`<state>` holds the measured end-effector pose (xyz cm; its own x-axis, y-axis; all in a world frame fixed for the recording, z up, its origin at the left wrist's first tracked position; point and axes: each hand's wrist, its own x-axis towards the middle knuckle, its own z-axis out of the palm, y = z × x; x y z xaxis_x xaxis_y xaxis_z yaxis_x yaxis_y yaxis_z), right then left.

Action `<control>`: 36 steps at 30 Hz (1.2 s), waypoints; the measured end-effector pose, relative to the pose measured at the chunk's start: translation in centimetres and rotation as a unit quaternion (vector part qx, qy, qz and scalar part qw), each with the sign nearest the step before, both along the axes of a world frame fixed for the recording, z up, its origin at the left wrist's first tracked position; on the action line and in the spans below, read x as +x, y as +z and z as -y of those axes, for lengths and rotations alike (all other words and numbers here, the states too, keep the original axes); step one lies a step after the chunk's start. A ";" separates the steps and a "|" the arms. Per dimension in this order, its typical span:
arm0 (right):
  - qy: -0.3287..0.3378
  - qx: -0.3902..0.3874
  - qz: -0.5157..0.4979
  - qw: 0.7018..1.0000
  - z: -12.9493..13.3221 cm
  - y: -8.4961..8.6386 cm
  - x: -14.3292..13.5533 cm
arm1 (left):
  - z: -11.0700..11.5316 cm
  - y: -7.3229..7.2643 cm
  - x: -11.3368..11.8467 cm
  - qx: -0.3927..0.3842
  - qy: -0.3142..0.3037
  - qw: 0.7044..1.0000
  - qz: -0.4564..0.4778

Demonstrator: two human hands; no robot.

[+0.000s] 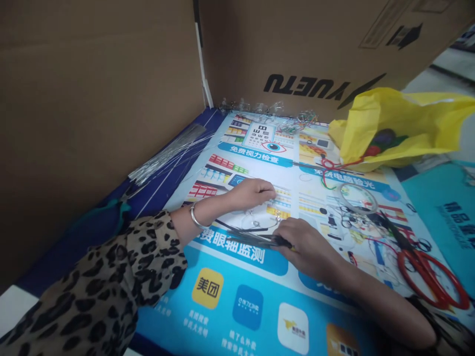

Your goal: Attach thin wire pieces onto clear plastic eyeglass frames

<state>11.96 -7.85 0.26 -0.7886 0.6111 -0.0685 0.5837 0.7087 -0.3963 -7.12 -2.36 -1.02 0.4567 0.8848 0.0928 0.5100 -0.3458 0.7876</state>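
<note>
My left hand (256, 193) is closed in a pinch above the printed sheet, apparently on a thin wire that is hard to see. Just below it, a fine looped strand with small clear beads (256, 223) shows between my hands. My right hand (302, 242) has its fingers wrapped round a dark-handled tool (282, 241), whose exact kind is mostly hidden. Thin grey metal strands (248, 237) extend leftward beside that tool. Red-handled scissors (417, 262) lie to the right of my right hand, blades pointing away.
Silver wires (166, 153) lie in a bundle at the left. A clear tape roll (356, 198) and red cord (328, 168) lie right of centre. Wire pieces (256, 106) line the back. A yellow bag (404, 128) stands at the right. Cardboard walls (111, 74) enclose the left and back.
</note>
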 end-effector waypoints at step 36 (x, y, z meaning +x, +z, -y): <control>-0.214 -0.390 -0.275 0.852 -3.9 1.3 3.1 | 2.8 3.8 0.6 0.391 -0.124 0.859 -0.307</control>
